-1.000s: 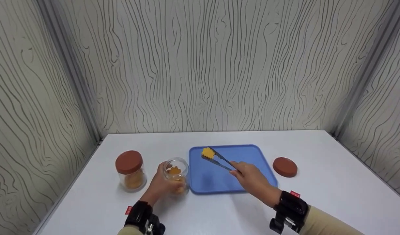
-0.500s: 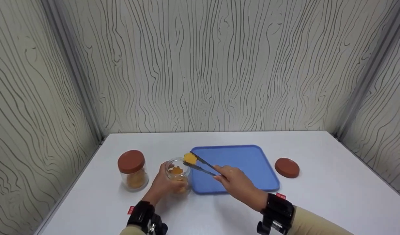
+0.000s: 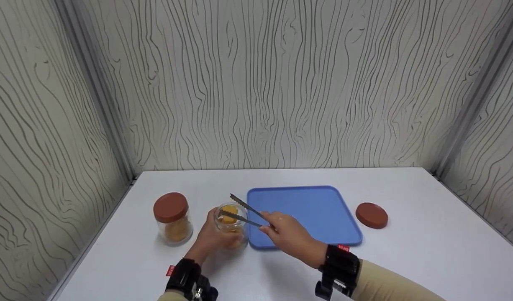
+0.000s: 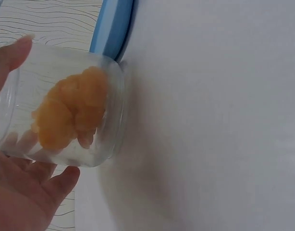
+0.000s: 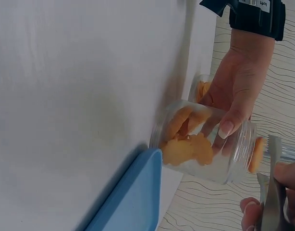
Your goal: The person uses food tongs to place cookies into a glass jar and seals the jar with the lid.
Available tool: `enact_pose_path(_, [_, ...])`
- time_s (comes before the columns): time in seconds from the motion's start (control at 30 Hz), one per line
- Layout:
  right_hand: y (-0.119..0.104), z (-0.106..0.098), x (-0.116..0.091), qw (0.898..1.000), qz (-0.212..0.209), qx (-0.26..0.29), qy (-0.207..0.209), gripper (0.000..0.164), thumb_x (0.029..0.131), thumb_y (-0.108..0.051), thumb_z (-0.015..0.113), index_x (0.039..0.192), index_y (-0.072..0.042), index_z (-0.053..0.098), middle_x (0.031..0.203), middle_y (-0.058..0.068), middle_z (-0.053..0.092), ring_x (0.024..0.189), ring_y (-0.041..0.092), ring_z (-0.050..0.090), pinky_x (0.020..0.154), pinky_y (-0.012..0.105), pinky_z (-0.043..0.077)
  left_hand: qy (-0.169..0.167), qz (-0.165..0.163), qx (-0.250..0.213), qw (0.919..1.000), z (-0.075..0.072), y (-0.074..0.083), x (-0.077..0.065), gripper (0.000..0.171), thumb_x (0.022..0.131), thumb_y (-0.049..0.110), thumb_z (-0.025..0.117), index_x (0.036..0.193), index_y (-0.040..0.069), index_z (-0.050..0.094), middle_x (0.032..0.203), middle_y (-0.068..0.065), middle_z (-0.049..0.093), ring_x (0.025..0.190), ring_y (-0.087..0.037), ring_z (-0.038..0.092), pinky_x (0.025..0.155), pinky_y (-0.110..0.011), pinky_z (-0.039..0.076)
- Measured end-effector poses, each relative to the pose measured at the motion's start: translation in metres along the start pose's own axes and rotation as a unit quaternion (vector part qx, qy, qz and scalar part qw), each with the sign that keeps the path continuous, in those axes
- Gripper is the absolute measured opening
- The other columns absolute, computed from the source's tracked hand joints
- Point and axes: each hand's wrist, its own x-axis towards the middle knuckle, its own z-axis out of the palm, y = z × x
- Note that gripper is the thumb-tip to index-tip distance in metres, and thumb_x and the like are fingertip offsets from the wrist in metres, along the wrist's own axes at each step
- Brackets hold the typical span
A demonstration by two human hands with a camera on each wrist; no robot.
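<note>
My left hand (image 3: 214, 237) grips a clear jar (image 5: 225, 169) standing on the white table, fingers wrapped round its side. Several orange-yellow cookies (image 5: 181, 150) lie at the bottom of this lidless jar. In my right hand (image 3: 293, 237) are metal tongs (image 3: 240, 218) with toothed ends, their arms spread apart. One yellow scalloped cookie (image 3: 229, 207) is at the jar's mouth, between the tong ends in the head view. The right wrist view has that cookie right at the jar's rim, close beside a tong arm.
A blue tray (image 3: 302, 213) lies just right of the jar. Farther left stands a second jar with a reddish-brown lid (image 3: 170, 207) and cookies inside. Another such lid (image 3: 371, 215) rests beyond the tray's right side. Patterned panels (image 3: 256, 83) enclose the table.
My right hand has moved left, bringing the tongs and cookie from above the tray to the jar's mouth. The tong arms are spread wider now. My left hand keeps its grip.
</note>
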Motion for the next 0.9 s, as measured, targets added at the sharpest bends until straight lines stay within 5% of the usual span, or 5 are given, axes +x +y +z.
enact_pose_path(0.33, [0.027, -0.015, -0.023, 0.999, 0.013, -0.002, 0.045, 0.041, 0.097, -0.022, 0.06, 0.13, 0.001, 0.058, 0.101, 0.005, 0.064, 0.085, 0.019, 0.058, 0.07, 0.036, 0.05, 0.007, 0.02, 0.017, 0.9996, 0.0, 0.002, -0.002, 0.099, 0.067, 0.016, 0.089, 0.141, -0.007, 0.028, 0.138, -0.026, 0.045, 0.124, -0.038, 0.047, 0.105, -0.051, 0.036])
enact_pose_path(0.9, [0.068, -0.033, -0.049, 0.993, 0.066, -0.025, 0.093, 0.034, 0.09, -0.007, 0.067, 0.121, 0.006, 0.062, 0.09, 0.004, 0.062, 0.082, 0.021, 0.055, 0.069, 0.036, 0.049, 0.006, -0.001, 0.022, 0.9997, 0.0, 0.001, -0.001, 0.105, 0.066, 0.02, 0.09, 0.143, -0.008, 0.025, 0.14, -0.028, 0.043, 0.125, -0.039, 0.046, 0.106, -0.052, 0.035])
